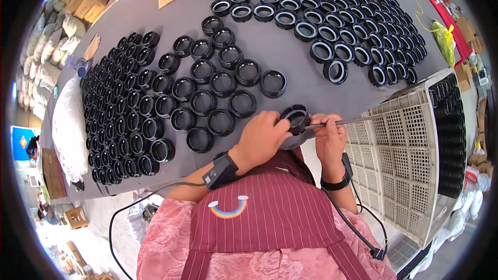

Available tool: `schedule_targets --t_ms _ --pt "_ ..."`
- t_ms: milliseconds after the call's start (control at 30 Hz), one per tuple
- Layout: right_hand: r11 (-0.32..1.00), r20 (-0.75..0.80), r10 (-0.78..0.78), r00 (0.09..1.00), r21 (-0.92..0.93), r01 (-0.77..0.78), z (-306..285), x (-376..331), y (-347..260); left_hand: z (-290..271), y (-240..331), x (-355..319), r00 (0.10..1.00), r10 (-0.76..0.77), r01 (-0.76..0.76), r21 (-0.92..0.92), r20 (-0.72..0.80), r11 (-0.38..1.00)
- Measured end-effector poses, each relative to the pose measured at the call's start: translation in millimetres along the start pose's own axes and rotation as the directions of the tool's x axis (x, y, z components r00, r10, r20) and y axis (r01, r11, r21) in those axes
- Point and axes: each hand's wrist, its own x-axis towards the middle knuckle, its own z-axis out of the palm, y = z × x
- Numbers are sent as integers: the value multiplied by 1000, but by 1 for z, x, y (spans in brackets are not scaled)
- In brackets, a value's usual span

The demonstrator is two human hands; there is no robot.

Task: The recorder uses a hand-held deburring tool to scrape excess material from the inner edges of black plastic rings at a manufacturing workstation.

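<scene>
Near the table's front edge, my left hand (263, 137) has its fingers closed around one black ring (295, 115), which is tilted so that its opening shows. My right hand (331, 137) pinches a thin, dark rod-like tool (358, 120) that points left. The tool's end meets the ring's right side; its exact contact there is too small to make out. Loose black rings (242, 104) lie just beyond my left hand. Farther off to the right stand many black rings with a pale inner band (336, 71).
Dense rows of black rings (120, 105) cover the table's left side, beside a white plastic bag (70, 124). On my right stands a pale perforated crate (389, 150) with black parts stacked inside (450, 140). Cabled black devices (220, 170) sit on both wrists. A yellow-green bag (444, 41) lies far right.
</scene>
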Motion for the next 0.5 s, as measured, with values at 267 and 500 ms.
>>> schedule_targets --t_ms 267,500 --pt "918 89 -119 989 -370 143 5 0 -6 -3 -12 -6 997 28 -27 14 -75 1000" --pt "681 454 -110 884 -614 400 20 25 0 7 -17 -12 982 38 -43 -24 -182 999"
